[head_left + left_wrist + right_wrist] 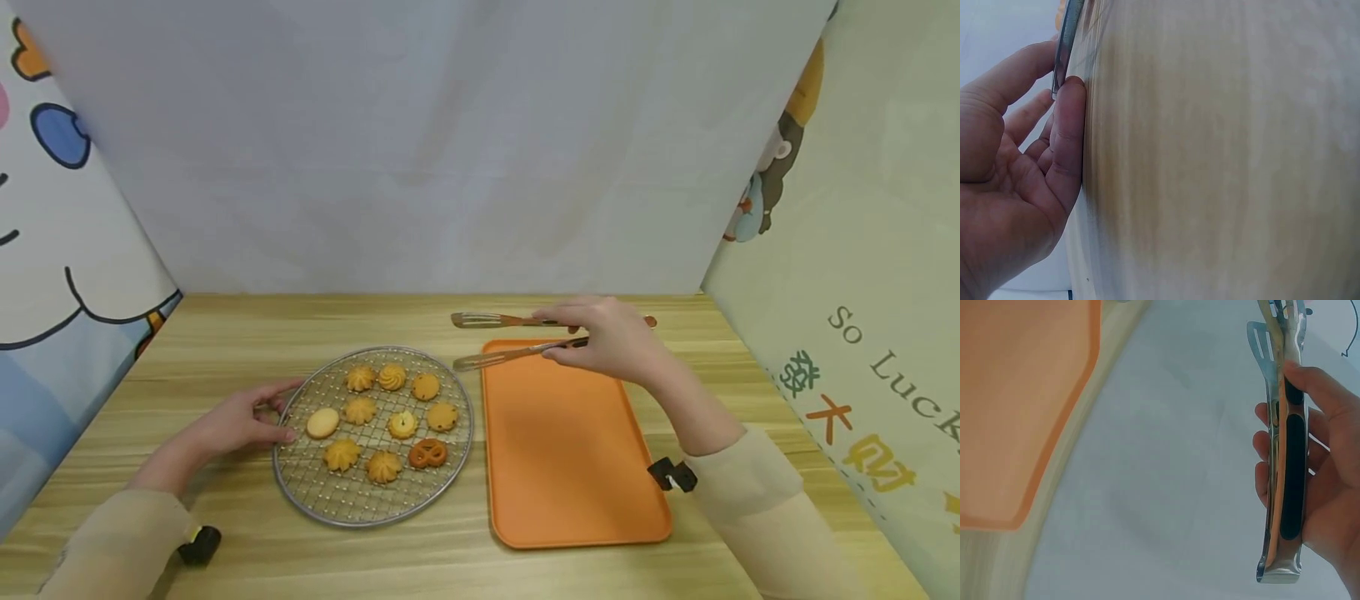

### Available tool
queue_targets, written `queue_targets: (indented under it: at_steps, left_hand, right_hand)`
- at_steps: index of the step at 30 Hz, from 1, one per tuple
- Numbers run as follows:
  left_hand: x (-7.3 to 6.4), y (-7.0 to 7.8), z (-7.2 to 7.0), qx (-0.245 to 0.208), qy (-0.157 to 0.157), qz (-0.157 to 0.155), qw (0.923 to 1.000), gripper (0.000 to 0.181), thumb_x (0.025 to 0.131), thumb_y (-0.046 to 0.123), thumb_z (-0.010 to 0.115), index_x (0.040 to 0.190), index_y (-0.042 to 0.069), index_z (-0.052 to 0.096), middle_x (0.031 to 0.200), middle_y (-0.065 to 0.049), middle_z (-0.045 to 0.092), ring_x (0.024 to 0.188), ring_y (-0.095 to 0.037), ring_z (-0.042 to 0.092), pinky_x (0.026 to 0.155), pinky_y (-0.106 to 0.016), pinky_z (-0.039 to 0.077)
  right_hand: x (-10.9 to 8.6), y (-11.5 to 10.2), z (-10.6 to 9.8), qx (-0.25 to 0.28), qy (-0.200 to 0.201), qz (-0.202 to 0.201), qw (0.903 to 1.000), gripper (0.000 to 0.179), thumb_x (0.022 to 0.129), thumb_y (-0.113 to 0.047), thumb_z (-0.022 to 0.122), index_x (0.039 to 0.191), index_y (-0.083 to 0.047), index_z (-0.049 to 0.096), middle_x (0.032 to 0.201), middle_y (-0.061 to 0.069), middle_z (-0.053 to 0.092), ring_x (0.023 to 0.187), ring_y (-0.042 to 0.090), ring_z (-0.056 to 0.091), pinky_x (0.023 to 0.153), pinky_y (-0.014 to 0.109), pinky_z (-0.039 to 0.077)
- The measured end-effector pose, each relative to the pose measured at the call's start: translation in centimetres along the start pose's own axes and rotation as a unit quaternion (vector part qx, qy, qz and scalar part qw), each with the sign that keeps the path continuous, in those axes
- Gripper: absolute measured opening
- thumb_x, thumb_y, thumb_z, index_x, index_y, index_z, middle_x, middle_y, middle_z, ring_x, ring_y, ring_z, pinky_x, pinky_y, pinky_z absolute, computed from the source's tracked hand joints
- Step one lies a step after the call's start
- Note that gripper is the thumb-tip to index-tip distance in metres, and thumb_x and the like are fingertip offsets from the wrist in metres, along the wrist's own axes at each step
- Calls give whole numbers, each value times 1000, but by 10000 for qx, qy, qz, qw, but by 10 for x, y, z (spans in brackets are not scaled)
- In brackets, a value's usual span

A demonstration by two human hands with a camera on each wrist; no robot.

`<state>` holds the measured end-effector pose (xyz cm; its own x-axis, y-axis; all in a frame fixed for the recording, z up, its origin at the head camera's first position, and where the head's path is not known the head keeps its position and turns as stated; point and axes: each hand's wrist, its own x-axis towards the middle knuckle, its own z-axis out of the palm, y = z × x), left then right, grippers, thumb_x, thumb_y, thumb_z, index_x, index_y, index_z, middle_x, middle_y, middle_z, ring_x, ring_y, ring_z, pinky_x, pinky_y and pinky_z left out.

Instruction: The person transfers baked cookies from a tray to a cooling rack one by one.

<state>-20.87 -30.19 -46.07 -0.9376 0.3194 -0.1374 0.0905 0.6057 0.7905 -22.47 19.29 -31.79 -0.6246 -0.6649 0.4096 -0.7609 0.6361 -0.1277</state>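
Note:
My left hand grips the left edge of a round wire rack, thumb over the rim and fingers below it. In the left wrist view the rim sits between thumb and finger, close to the wood. Several cookies lie apart on the mesh, among them a pretzel-shaped cookie, a smooth oval cookie and a swirled cookie. My right hand holds metal tongs with dark grips. The tongs' slotted tips are spread, pointing left, with nothing between them.
A flat orange tray with a raised rim lies just right of the rack, below the tongs. Both rest on a wood-grain table. A pale cloth hangs behind, and printed panels stand left and right.

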Motion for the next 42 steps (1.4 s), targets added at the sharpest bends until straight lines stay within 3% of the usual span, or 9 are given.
queue_targets:
  at_steps: [14,20,25,35,42]
  left_hand:
    - [-1,1,0,-180,-10,-45,9998,94,73,24,79,149,7,26,116,-23,45,78,-19,60,67,-28,52]
    - [-1,4,0,-44,-6,-29,10000,93,74,24,79,149,7,26,116,-23,45,78,-19,59,67,-28,51]
    - [-2,6,0,-3,-1,43,10000,93,74,23,79,148,6,26,115,-23,47,78,-19,59,67,-27,51]
    - [0,1,0,-92,-15,33,10000,93,74,23,79,148,7,27,114,-23,45,76,-17,59,65,-27,52]
    - [0,2,0,-131,-30,11,9999,93,74,23,79,149,7,26,116,-24,44,79,-19,60,67,-28,52]
  right_hand:
    - [-53,42,-10,-310,677,317,9967,45,74,-15,80,117,-15,68,108,4,69,74,14,60,60,33,52]
    - [-71,57,-8,-462,881,650,9929,43,74,-16,80,115,-14,69,104,5,70,70,10,58,57,30,48]
    - [-83,71,-2,-314,1039,1008,9890,42,73,-13,80,113,-10,69,100,7,71,66,9,54,55,26,45]
    - [-104,97,6,124,921,2171,9717,42,81,-21,75,120,-8,66,87,10,70,65,13,54,50,24,42]
    - [-115,116,13,216,728,2742,9587,46,82,-24,74,122,-2,63,104,23,68,79,31,63,56,29,43]
